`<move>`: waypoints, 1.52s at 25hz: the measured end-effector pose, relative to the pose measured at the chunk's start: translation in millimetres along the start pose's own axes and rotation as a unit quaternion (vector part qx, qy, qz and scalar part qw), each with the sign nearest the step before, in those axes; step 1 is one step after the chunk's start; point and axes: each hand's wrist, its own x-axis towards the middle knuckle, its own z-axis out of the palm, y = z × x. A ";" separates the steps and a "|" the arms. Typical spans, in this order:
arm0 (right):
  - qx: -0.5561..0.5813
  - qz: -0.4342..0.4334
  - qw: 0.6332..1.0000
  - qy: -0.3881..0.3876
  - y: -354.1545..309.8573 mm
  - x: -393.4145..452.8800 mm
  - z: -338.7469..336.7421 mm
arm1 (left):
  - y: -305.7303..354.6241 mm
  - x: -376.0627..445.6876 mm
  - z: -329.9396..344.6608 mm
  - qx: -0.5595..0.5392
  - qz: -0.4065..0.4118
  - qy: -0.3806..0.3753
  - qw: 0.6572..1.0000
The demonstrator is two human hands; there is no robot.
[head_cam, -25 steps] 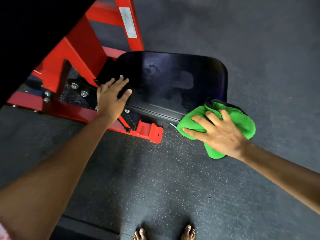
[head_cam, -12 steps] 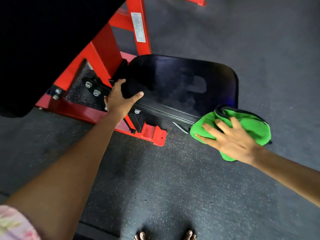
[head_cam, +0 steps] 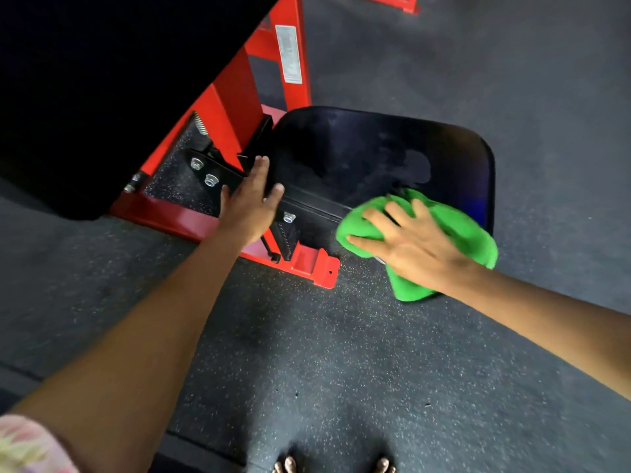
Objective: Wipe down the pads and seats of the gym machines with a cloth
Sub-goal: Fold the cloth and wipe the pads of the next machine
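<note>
With the open left hand (head_cam: 251, 203) bracing the seat (head_cam: 375, 155), the flat right hand (head_cam: 409, 240) should press the cloth (head_cam: 464, 233) firmly, overlapping strokes toward the far edge.

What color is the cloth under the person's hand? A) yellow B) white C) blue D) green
D: the right hand presses flat on a bright green cloth at the near edge of the black seat.

White label (head_cam: 289, 54) on red frame upright (head_cam: 239, 90), print too blurred to read
</note>
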 end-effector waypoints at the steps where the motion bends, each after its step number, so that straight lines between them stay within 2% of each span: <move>1: 0.002 -0.004 1.000 -0.009 1.5 -7.8 -1.4 | -1.2 -3.0 -0.7 0.086 0.009 -0.005 0.996; 2: -0.008 0.001 1.000 -0.028 -1.1 -4.9 -2.3 | -1.4 -4.9 -3.2 0.144 0.017 -0.013 0.989; 4: -0.038 0.015 0.997 -0.060 -16.9 32.3 -6.7 | -0.7 -6.2 -9.0 0.190 0.031 -0.032 0.981; 7: 0.010 0.021 0.997 -0.074 -42.1 122.1 -18.0 | -4.9 -3.6 -13.5 0.218 0.027 -0.055 0.974; 9: 0.006 0.030 0.995 -0.093 -42.5 141.8 -15.4 | -3.9 -2.7 -15.4 0.208 0.014 -0.070 0.976; 12: -0.056 0.013 0.997 -0.045 -27.8 94.1 -8.1 | -3.4 -5.0 -19.2 0.173 0.006 -0.079 0.982; 15: -0.101 -0.042 0.989 -0.096 -21.4 64.4 -0.6 | -6.7 -4.7 -24.3 0.156 0.007 -0.078 0.985; 21: -0.021 -0.015 0.996 -0.084 -33.6 110.0 -2.0 | -9.9 -1.4 -24.7 0.142 0.009 -0.065 0.988; 25: 0.019 -0.023 0.999 -0.028 -9.7 67.3 -3.7 | -0.7 -1.8 -23.8 0.117 -0.017 -0.054 0.991; 29: 0.107 -0.036 0.994 0.012 29.9 -17.7 3.9 | 17.7 -3.6 -19.0 0.089 -0.056 -0.043 0.994; 32: 0.197 0.019 0.980 0.005 58.1 -47.5 6.1 | 26.0 -6.3 -16.0 0.060 -0.073 -0.037 0.995; 34: 0.228 0.076 0.971 0.015 65.7 -38.1 11.6 | 31.2 -6.1 -11.4 0.075 -0.086 -0.006 0.993; 36: 0.241 0.212 0.947 0.005 76.5 -7.5 15.5 | 41.7 -4.3 -0.2 0.082 -0.112 0.036 0.990; 38: 0.220 0.362 0.905 -0.041 79.0 23.0 14.5 | 56.3 -4.2 18.1 0.083 -0.132 0.085 0.984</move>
